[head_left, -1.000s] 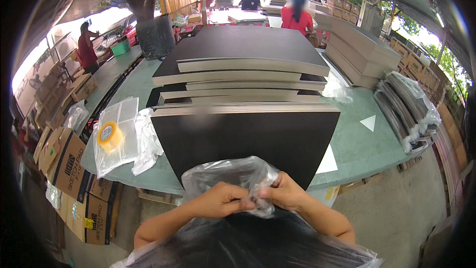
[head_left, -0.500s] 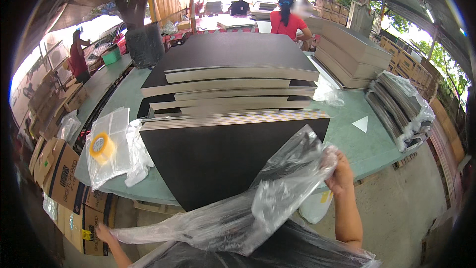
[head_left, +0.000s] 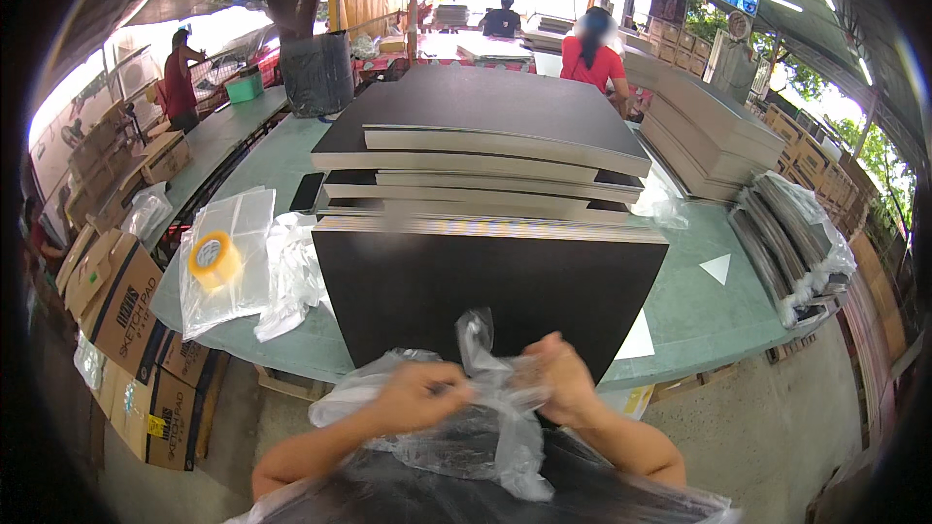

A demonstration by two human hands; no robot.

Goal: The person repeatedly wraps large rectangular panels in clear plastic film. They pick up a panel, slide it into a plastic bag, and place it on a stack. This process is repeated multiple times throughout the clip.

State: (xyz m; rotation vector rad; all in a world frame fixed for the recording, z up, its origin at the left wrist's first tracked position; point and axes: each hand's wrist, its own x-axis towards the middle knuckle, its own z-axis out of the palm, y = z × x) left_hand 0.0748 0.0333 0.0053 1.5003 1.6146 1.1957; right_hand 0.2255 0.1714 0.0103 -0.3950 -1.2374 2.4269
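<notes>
"Head view up. What do I record for the hands?"

"I find the left hand (head_left: 420, 398) and the right hand (head_left: 563, 383) near each other but apart, each with its fingers closed on clear plastic (head_left: 517, 442). The right is somewhat blurred."

"Where do I log that plastic?"

"Low in the middle of my feed, in front of a black board (head_left: 490, 296). It is twisted between the hands, one loose end up, another hanging down. Lower, it spreads over something dark (head_left: 427, 500) that I cannot identify."

"And the desk (head_left: 694, 315)?"

"Green top. At the left I note a roll of tape (head_left: 225, 269) on flat plastic bags (head_left: 225, 312), crumpled white plastic (head_left: 288, 286) beside them. Stacked boards (head_left: 524, 102) with pale edges lie behind the black board; a wrapped bundle (head_left: 791, 247) sits at the right."
</notes>
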